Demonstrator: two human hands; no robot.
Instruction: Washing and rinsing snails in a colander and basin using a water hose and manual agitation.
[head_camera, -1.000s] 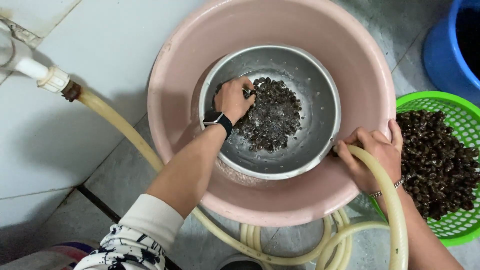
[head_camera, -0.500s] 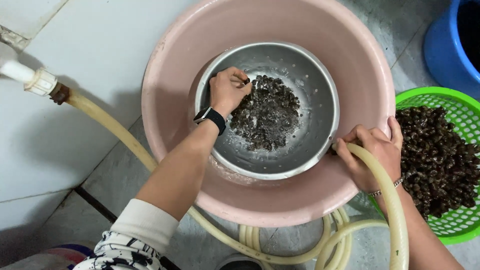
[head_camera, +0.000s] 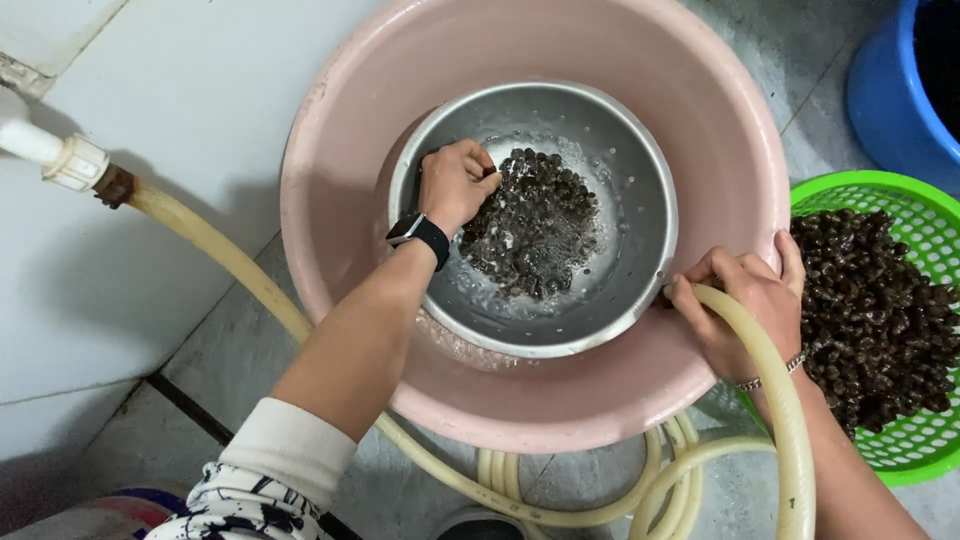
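Above our left grip (head_camera: 455, 185) we wear a black square-faced wristwatch on a black strap (head_camera: 418, 233); further up the forearm sits a cream ribbed cuff (head_camera: 288, 452), then a white sleeve with dark blotches (head_camera: 240, 505). Our right grip (head_camera: 745, 305) carries a thin silver chain bracelet (head_camera: 770, 375) just behind it.

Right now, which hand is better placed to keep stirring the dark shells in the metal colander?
Probably the left hand: it already rests on the dark shells inside the metal colander. The right hand is occupied, its grip closed on the hose at the pink basin's rim.
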